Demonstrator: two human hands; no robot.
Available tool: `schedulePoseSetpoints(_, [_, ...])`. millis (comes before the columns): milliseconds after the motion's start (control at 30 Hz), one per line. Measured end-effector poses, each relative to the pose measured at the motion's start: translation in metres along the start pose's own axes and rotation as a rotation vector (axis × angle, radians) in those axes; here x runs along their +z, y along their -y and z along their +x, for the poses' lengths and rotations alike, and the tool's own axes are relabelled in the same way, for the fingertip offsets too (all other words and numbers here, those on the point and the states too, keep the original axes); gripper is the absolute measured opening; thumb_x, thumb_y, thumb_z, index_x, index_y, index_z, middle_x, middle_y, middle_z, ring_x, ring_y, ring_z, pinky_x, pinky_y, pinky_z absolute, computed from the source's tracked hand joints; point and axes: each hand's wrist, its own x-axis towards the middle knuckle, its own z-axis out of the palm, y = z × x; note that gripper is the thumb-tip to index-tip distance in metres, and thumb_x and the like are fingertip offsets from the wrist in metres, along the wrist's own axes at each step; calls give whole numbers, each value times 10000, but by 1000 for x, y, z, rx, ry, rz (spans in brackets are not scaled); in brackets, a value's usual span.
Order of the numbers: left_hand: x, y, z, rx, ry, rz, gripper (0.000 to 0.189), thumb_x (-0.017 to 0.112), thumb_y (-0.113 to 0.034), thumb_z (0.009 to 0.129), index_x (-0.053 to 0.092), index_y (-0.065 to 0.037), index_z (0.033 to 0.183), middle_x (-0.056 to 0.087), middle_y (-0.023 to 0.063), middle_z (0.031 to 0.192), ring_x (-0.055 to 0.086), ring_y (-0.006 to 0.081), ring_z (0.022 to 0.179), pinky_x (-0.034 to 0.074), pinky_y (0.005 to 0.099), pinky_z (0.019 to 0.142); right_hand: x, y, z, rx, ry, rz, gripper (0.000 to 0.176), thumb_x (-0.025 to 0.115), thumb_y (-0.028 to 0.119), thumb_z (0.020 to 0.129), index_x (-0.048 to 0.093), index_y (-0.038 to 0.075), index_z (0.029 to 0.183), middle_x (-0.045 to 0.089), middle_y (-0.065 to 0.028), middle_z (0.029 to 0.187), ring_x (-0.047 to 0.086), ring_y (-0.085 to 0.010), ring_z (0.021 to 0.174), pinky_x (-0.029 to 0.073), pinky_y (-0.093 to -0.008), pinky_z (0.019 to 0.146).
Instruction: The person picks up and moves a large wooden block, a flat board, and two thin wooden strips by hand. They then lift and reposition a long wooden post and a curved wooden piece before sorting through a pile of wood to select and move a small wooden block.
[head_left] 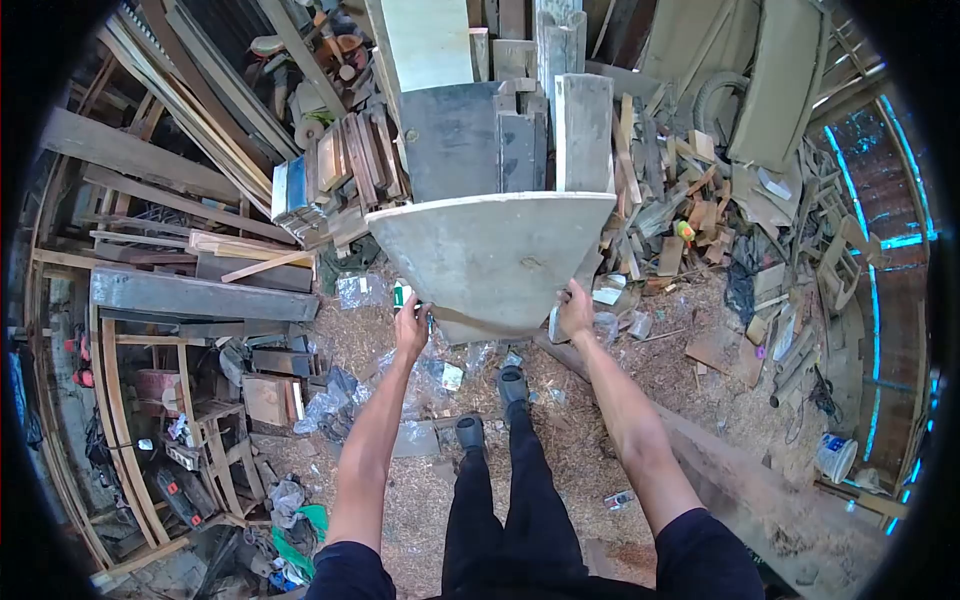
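A broad, pale plywood board (490, 255) is held out in front of my body, its lighter far edge curving across the view. My left hand (410, 328) is closed at the board's near left corner. Right beside those fingers shows a small green-and-white item (402, 295); whether it is in the hand, I cannot tell. On the other side, my right hand (575, 312) grips the near right corner, thumb on top and the other fingers hidden below. Beyond the board, a dark panel (450, 140) and upright planks (583, 130) lean in a stack.
Offcuts (700, 220) are heaped at right, and long boards (170, 160) fill the left side. Sawdust and plastic scraps cover the floor (640, 380) around my shoes (512, 385). A long beam (740, 470) lies at lower right, near a white bucket (835, 455).
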Motion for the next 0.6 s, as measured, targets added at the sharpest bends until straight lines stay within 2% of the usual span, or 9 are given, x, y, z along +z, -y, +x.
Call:
schedulePoseSetpoints(100, [16,21,15,-58,4,12,152,520,-124,829,531,-14,934,568,118,682,551,195,618,438,321,589,34,-36,24,17,37,-60,233,512,-30,756,557,60,966,592,-172,893,569,-336,840,443,-363,672])
schedulePoseSetpoints(167, [28,38,22,-110,-10,-57,151,519,-121,817,536,-12,920,576,106,682,553,187,607,438,319,590,54,-47,33,210,24,165,213,500,-24,746,561,53,935,589,-178,855,575,-332,805,441,-357,647])
schedulePoseSetpoints(200, [30,43,24,-179,13,-54,172,522,-116,806,541,-5,935,594,144,759,573,255,699,443,345,640,60,-49,35,278,17,237,207,495,-22,743,563,51,924,589,-180,842,577,-331,794,440,-355,638])
schedulePoseSetpoints(233, [33,43,32,-241,33,-55,194,525,-111,795,546,3,950,612,182,836,594,323,792,448,371,690,57,-40,40,263,94,76,248,524,21,756,557,67,998,584,-189,918,563,-341,868,441,-377,700])
schedulePoseSetpoints(300, [41,52,39,-346,58,-76,208,524,-124,786,552,7,945,614,187,839,591,330,808,446,375,707,63,-42,47,248,178,-95,303,552,65,769,552,82,1072,579,-198,993,550,-351,943,442,-399,763])
schedulePoseSetpoints(367, [53,77,46,-338,38,60,218,526,-134,779,559,10,941,614,191,851,587,339,818,440,384,721,90,-67,55,170,72,-118,158,502,40,754,569,41,897,584,-201,783,580,-331,768,437,-355,618])
schedulePoseSetpoints(433, [60,83,59,-343,21,36,226,526,-138,777,566,10,942,612,198,862,582,345,833,433,394,735,111,-75,73,409,-32,292,162,508,86,779,572,43,922,591,-207,823,576,-346,797,441,-377,662])
schedulePoseSetpoints(500, [67,88,70,-341,7,45,230,522,-145,781,568,10,945,610,201,868,581,345,836,434,394,738,112,-86,83,176,168,-70,233,527,158,814,549,27,1006,570,-243,936,539,-394,919,433,-411,750])
schedulePoseSetpoints(600, [81,103,92,-301,-35,57,262,515,-168,789,567,10,973,611,203,874,591,326,834,443,379,737,129,-96,104,172,161,-144,203,534,172,818,508,-8,910,555,-257,858,527,-423,855,419,-432,705])
